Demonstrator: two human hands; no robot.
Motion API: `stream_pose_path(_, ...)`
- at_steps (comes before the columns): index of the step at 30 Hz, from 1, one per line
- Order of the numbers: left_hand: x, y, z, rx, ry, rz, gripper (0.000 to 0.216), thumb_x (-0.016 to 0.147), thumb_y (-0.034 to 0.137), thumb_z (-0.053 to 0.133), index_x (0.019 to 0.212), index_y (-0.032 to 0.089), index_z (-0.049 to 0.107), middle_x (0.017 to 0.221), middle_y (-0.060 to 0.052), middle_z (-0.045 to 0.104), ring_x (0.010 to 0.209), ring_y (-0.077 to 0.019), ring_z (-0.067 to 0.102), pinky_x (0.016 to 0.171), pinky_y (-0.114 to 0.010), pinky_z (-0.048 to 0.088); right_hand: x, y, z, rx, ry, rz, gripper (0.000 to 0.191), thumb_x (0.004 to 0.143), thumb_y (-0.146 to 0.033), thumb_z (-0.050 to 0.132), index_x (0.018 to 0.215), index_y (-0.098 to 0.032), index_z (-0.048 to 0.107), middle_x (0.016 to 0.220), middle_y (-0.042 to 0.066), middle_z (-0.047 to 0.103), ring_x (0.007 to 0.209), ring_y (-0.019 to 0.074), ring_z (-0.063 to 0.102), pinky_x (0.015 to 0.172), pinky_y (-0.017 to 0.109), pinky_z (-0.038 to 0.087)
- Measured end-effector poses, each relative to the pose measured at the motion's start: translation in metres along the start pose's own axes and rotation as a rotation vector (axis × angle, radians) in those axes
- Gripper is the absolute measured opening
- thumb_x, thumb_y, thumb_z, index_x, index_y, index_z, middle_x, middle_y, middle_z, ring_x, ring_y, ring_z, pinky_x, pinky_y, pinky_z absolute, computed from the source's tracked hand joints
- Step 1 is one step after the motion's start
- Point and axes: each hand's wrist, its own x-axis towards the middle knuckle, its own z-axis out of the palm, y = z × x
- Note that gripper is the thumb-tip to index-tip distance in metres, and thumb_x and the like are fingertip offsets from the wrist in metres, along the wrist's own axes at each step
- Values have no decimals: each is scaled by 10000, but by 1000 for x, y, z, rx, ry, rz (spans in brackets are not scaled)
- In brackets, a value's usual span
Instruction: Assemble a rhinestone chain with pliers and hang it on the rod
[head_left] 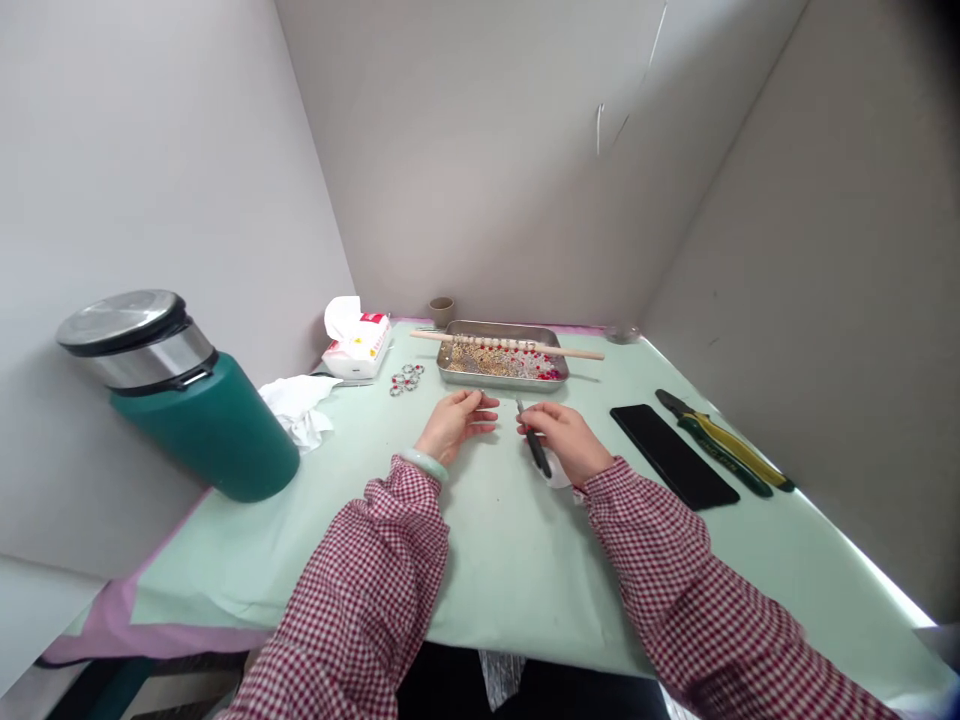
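My left hand (455,421) rests on the pale green table, fingers curled and pinched on something too small to name. A pale green bangle (424,462) circles that wrist. My right hand (564,438) grips small dark-handled pliers (533,442), their tip pointing up toward the left hand. A little beyond both hands stands a metal tray (450,360) of red and pale beads. A wooden stick (577,351) threaded with beads lies across the tray. Several finished metal rings (406,378) with red beads lie left of the tray.
A green bin with a steel lid (180,390) stands at the left, crumpled white tissue (300,408) beside it. A tissue pack (358,342) and small cup (441,310) sit at the back. A black phone (673,455) and yellow-green pliers (724,441) lie at the right.
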Motion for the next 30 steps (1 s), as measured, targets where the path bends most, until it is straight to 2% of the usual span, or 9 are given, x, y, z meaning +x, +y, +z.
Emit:
stream_pose_path(3,2,-5,-7,-20,-60,-11,182,876,260,488,798,113,562,927,-140,661,658,-137,613,604,-283,514,11,-6,-7,201,-127,34,242,780,-396,505,765,-169,589,861,80,624,837,208,580,734,366,467)
stream_pose_path(6,4,-8,-10,-46,-85,-10,195,875,290,494,804,119,553,865,-116,657,614,-121,595,575,-260,503,15,0,-8,540,-318,129,347,823,-488,464,891,-172,592,951,101,628,915,224,585,773,400,476)
stream_pose_path(8,6,-9,-11,-70,-89,-9,202,866,303,508,787,121,547,833,-89,641,593,-109,583,560,-247,495,15,7,-6,731,-426,228,349,843,-470,460,948,-164,590,954,105,633,889,221,596,776,412,477)
stream_pose_path(10,7,-9,-11,-97,-88,-8,222,855,325,521,754,127,530,798,-58,615,570,-101,568,539,-239,485,14,14,-3,778,-434,256,267,860,-366,469,966,-155,595,920,94,639,805,194,606,756,398,482)
stream_pose_path(13,7,-11,-9,-129,-101,-12,275,837,373,535,700,138,494,732,-27,578,527,-93,535,497,-228,458,12,20,2,710,-362,162,218,853,-264,483,1007,-163,599,891,74,637,759,172,605,744,378,483)
stream_pose_path(18,8,-13,-6,-150,-109,-21,330,802,435,570,682,138,492,621,8,521,456,-74,460,465,-215,417,10,20,7,403,-288,35,302,817,-339,557,1061,-167,603,881,69,636,764,173,606,762,366,474)
stream_pose_path(24,8,-12,-5,-162,-125,-24,315,806,430,563,724,128,532,645,13,509,446,-66,426,488,-238,440,12,22,7,199,-200,15,358,806,-427,559,995,-133,635,824,72,635,735,169,611,724,346,488)
stream_pose_path(30,6,-7,-10,-137,-147,16,298,789,380,602,665,118,532,701,-12,543,490,-76,477,529,-251,449,3,13,7,-81,-305,-87,413,860,-423,472,1148,-151,589,862,70,650,769,172,622,734,346,492)
